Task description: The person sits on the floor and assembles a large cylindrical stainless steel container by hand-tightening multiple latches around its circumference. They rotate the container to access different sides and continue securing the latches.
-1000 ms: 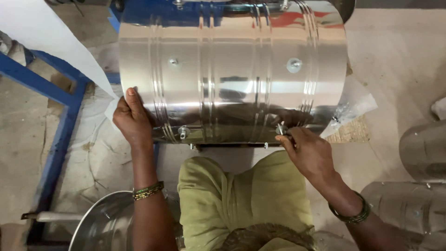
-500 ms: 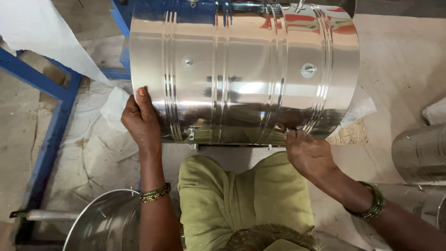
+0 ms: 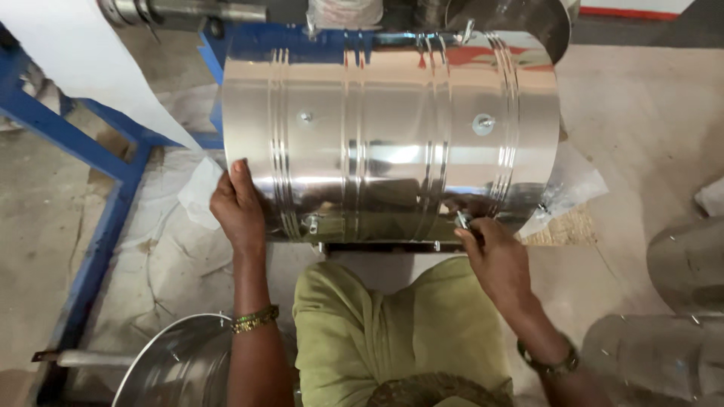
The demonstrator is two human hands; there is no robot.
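Steel drum [image 3: 392, 136] lying on its side, just above green-clad lap [image 3: 392, 332]. Right hand [image 3: 498, 256] fingers pinched narrow on small metal tool [image 3: 461, 220] at drum's lower right rim. Left hand [image 3: 240, 207] flat, fingers extended against drum's left end, forearm straight down.

The drum [image 3: 392, 136] is mirror-bright silver, banded with grouped raised ribs. The frame [image 3: 98, 158] at left is blue. The garment [image 3: 400, 332] nearest is olive green. The bangle [image 3: 255, 319] is gold and green. The sheet [image 3: 83, 60] far left is white.
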